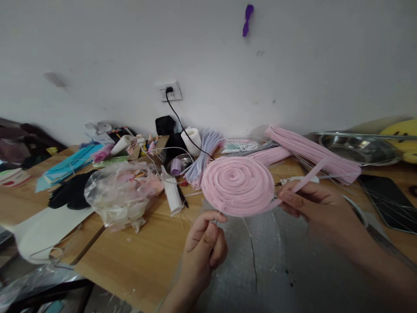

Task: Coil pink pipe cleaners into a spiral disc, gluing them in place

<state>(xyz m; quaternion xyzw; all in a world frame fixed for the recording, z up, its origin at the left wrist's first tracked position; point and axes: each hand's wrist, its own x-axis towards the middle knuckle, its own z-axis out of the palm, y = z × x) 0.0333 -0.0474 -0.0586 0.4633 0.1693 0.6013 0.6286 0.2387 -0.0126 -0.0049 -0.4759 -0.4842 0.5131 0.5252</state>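
Pink coiled disc [237,186], one, sits between left hand [204,244] pinching one wire [218,217] and right hand [318,208] pinching one strip [309,176].

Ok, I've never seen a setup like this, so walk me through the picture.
There is no machine here: a person works with two bare hands, seen from a camera worn on the head, looking forward and down. The left hand pinches a thin wire below a coiled pink disc. The right hand grips a pink pipe cleaner at the disc's right edge. On the wooden table lie pink and lilac pipe-cleaner bundles, a clear plastic bag and a black phone.
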